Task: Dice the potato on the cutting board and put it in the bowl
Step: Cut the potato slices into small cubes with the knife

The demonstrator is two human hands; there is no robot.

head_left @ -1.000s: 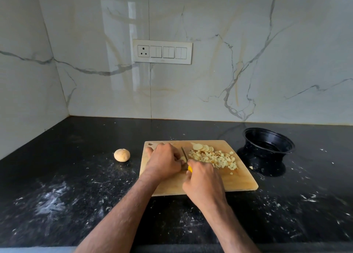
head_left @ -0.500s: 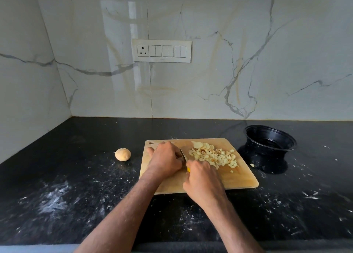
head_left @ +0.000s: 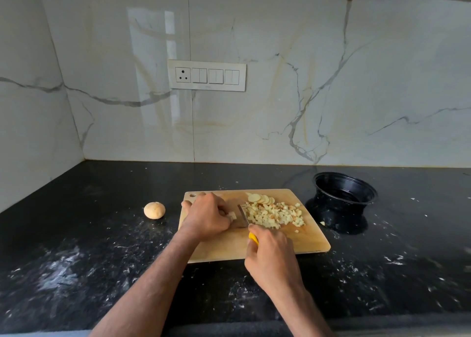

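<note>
Head view, nearest first: the right hand is wrapped around the yellow handle of a knife, whose blade stands on edge on the wooden cutting board, so the diced heap is on its right. Just beyond, the left hand curls its fingers over a small remaining potato piece, pinning it beside the blade so it cannot slide under the cut. To the right lies the pile of diced potato, with a few uncut slices at the board's far edge. A whole potato waits on the black countertop to the left. Farther right, the black bowl holds no dice yet, probably for one transfer.
</note>
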